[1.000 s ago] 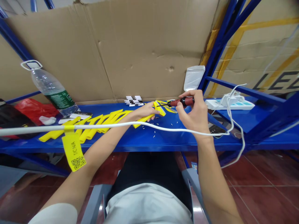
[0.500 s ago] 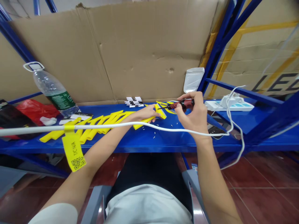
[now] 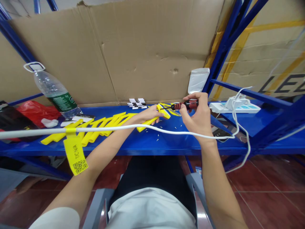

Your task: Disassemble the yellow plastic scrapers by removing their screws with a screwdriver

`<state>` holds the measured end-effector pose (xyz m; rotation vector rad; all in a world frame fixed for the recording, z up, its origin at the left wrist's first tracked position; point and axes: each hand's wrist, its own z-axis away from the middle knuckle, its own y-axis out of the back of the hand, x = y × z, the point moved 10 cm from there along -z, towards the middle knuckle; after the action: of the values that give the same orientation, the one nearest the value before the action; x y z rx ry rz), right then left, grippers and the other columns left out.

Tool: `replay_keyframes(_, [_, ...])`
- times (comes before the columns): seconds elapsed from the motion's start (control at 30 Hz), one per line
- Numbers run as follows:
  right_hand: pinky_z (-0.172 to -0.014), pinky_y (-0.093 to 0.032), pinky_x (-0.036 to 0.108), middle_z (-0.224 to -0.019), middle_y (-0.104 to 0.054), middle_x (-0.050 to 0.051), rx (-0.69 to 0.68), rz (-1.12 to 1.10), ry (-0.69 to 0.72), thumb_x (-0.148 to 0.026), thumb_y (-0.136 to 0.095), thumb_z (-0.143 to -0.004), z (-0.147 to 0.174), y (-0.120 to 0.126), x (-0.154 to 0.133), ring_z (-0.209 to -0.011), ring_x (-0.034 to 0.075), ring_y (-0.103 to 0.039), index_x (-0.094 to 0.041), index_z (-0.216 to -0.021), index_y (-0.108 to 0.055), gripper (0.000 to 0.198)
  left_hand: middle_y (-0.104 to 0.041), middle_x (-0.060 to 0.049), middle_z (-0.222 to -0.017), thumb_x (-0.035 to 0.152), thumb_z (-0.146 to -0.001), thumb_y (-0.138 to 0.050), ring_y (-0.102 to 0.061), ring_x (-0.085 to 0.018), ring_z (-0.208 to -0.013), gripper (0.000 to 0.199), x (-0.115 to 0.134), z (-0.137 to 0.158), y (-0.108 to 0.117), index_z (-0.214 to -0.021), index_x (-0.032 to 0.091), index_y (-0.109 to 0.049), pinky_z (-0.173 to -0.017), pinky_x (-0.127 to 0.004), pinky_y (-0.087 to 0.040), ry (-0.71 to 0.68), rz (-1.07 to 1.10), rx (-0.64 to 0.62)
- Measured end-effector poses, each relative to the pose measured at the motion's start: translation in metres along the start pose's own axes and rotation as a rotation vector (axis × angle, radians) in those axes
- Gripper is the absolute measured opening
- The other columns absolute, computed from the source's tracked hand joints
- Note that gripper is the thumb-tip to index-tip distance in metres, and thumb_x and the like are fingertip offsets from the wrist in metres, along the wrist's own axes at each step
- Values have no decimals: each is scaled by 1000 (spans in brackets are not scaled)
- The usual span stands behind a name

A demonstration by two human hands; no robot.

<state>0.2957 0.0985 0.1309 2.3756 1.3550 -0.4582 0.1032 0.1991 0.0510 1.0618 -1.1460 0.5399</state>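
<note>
My left hand [image 3: 152, 114] is closed around a yellow plastic part with a handle [image 3: 165, 114], its wider end pointing right. In my right hand [image 3: 197, 116] is a red and black screwdriver [image 3: 184, 105], held level with its shaft pointing left. The shaft's tip meets the wide end of the yellow part; whether a screw sits there is too small to tell. Small loose screws [image 3: 157, 137] lie scattered on the blue shelf [image 3: 133, 143] below my hands. More yellow pieces [image 3: 175, 111] lie just behind the screwdriver.
Several yellow handles [image 3: 100, 128] lie in a row at left, near a water bottle [image 3: 57, 92] and a red bag [image 3: 34, 113]. Black and white pieces [image 3: 137, 103] are stacked at the cardboard. A white cable [image 3: 176, 131] crosses in front; a power strip [image 3: 250, 108] is at right.
Very little differs. The yellow part and the screwdriver have shifted slightly, the screwdriver tip staying at the part's wide end. Both hands keep their hold.
</note>
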Motion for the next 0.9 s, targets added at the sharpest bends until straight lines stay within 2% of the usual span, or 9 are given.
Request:
replay_keyframes(0.17, [-79,-65,41,-105,-74,5,-2,-35,-23,-40,-75,-106,0,0,-4,-83,22,-71,-28,-115,-58,22,-69,0,-63,22,-100,-82,-55,-10,-44,12,-2,-3,-2,-98,17,-71,-43,-21,-44,-21,0,-21])
replay_keyframes(0.3, [-76,-63,37,-104,-74,3,-19,-32,-25,-32,-74,-102,-1,1,-8,-82,19,-69,-28,-114,-60,19,-66,1,-60,22,-102,-78,-54,-11,-41,11,-4,-3,-4,-97,18,-70,-42,-22,-42,-20,-20,-38])
replay_keyframes(0.43, [-72,-59,36,-95,-72,1,39,-5,-25,-37,-74,-104,-3,8,-10,-76,18,-66,-28,-107,-61,17,-68,-1,-63,20,-104,-74,-54,-13,-42,6,-2,0,-4,-104,18,-69,-43,-24,-43,-5,-26,-20])
replay_keyframes(0.6, [-65,-56,36,-90,-71,0,28,-61,-18,-30,-76,-100,-2,8,-13,-72,20,-67,-29,-106,-63,15,-67,0,-63,15,-104,-68,-55,-14,-42,9,-1,5,-4,-105,20,-62,-42,-24,-42,28,-61,13])
replay_keyframes(0.73, [-66,-58,35,-93,-74,2,37,-51,-42,-40,-78,-104,-2,7,-11,-78,21,-75,-28,-105,-62,20,-69,0,-65,15,-108,-65,-55,-12,-42,5,3,6,-5,-108,19,-62,-44,-23,-42,14,-50,10])
replay_keyframes(0.9, [-73,-62,36,-104,-76,3,18,-62,-19,-28,-77,-97,-2,6,-10,-82,20,-73,-27,-110,-62,20,-71,0,-68,16,-112,-64,-58,-12,-45,4,1,5,-5,-115,18,-61,-45,-22,-43,42,-15,8])
